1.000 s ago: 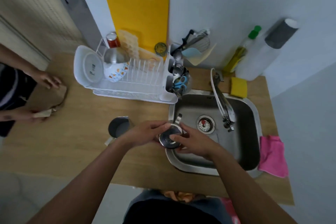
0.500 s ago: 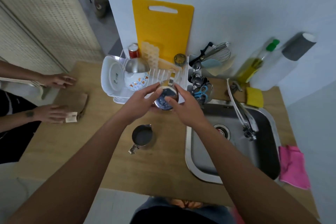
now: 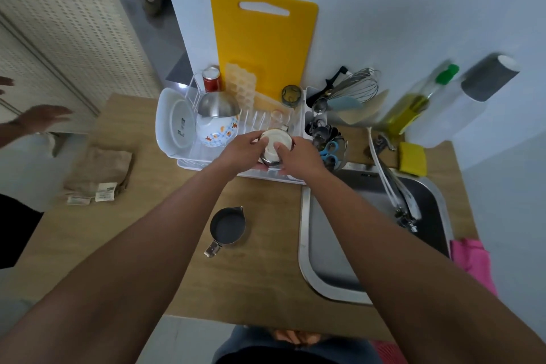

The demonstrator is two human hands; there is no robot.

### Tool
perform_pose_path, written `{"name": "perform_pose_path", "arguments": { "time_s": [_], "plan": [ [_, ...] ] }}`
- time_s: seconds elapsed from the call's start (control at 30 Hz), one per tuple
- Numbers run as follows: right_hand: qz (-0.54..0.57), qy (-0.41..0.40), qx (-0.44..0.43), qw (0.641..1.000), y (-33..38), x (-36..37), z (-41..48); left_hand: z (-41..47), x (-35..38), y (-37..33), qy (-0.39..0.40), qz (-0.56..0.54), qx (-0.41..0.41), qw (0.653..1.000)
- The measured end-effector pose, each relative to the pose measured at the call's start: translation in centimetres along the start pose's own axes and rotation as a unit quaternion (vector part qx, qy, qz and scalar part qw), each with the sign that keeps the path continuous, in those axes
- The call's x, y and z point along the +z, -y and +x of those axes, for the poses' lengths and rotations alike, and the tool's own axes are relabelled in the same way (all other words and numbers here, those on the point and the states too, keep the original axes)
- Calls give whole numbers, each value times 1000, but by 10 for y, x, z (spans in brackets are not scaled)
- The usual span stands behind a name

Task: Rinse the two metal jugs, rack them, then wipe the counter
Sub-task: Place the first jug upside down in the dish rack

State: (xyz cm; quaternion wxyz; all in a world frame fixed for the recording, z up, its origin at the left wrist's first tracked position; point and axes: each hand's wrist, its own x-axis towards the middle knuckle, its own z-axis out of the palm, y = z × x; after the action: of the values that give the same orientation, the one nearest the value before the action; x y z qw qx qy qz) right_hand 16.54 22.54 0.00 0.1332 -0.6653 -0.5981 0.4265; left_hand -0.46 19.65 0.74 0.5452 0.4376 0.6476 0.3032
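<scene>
Gripping the steel jug between curled fingers, the left hand and right hand held it over the front of the dish rack. It looked light, rigid and likely wet-slick, so its wall or handle suited a firm hold. The second jug stood on the table, near the sink.

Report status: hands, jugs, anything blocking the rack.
Left hand and right hand grip one metal jug over dish rack. Second jug upright on counter, not racked. Patterned bowl and cutlery holder flank the spot; no blocker seen.
</scene>
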Motion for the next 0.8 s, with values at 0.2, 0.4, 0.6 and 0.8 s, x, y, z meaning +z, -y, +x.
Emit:
{"name": "perform_pose_path", "arguments": {
  "time_s": [0.2,0.4,0.6,0.8],
  "plan": [
    [-133,5,-10,991,11,8,10,17,1,7,-2,6,-52,999],
    [-144,5,-14,989,11,11,2,9,-6,6,15,19,-53,998],
    [-57,-53,-82,994,-4,12,-53,-56,-31,30,-37,51,44,997],
    [-35,59,-17,998,-49,39,-96,-111,-49,110,-77,60,-44,994]
  ]
}}
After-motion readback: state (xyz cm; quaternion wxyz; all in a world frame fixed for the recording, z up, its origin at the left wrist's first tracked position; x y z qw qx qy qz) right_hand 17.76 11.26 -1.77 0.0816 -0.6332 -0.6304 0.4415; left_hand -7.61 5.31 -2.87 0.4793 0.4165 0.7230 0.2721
